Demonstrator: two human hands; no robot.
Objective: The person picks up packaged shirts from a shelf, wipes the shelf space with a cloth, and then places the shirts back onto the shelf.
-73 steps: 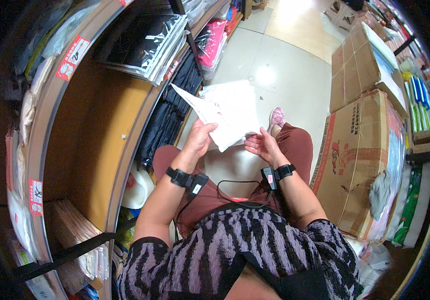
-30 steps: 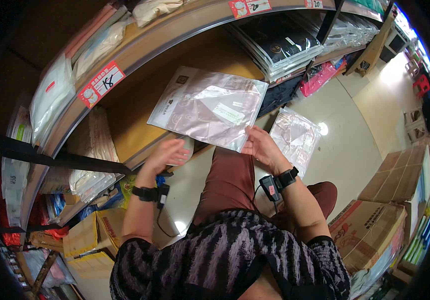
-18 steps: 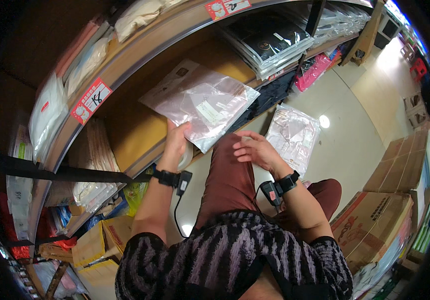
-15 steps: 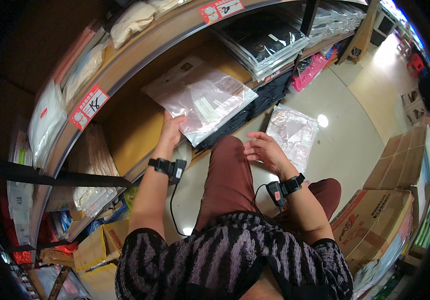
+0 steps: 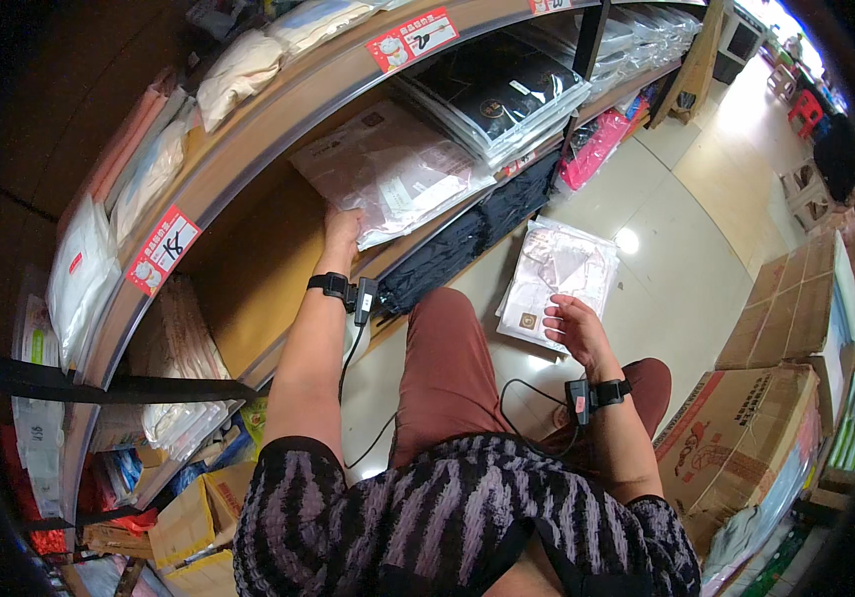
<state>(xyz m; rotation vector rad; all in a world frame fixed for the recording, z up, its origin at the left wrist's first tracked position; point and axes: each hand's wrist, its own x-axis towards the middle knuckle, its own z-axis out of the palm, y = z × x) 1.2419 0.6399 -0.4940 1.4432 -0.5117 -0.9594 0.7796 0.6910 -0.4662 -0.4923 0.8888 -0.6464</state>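
Note:
A pale pink packaged garment [image 5: 387, 174] in a clear plastic bag lies on the shelf, its right side close against a stack of black packaged garments [image 5: 507, 95]. My left hand [image 5: 343, 229] grips the bag's near edge; most of its fingers are hidden under the plastic. Over the near right corner of a stack of pale packaged garments [image 5: 557, 264] on the floor hovers my right hand [image 5: 576, 328]. Its fingers are loosely bent and apart, with nothing between them. Whether it touches the stack I cannot tell.
Price cards [image 5: 164, 249] hang on the upper shelf edge. Dark folded goods [image 5: 477, 234] fill the low level beneath. Cardboard boxes [image 5: 746, 438] stand at my right, more cartons at the lower left. A red stool [image 5: 805, 111] stands far off on the tiled floor [image 5: 691, 234].
The pink package has settled back onto the shelf beside the black stack, my left hand still on it. My right hand has shifted right and down, over the floor stack's near corner.

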